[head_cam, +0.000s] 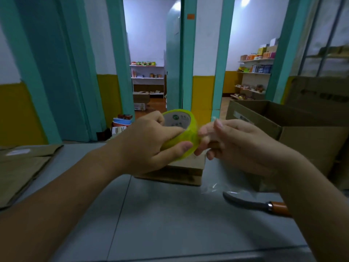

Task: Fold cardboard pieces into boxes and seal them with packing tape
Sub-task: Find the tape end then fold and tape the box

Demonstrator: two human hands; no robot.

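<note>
yellow-green tape roll point(186, 127) held above the small box point(181, 174), mid-table. left hand point(147, 148) grips it, thumb on the rim, fingers in the core. right hand point(239, 146) pinches at its right edge. light, stiff, slick, likely sticky film; best held by the core.

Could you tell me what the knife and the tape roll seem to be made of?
The knife: dull grey blade, likely metal; smooth orange-brown handle, perhaps wood or plastic. The tape roll: glossy yellow-green plastic film, apparently on a printed paper core.
</note>
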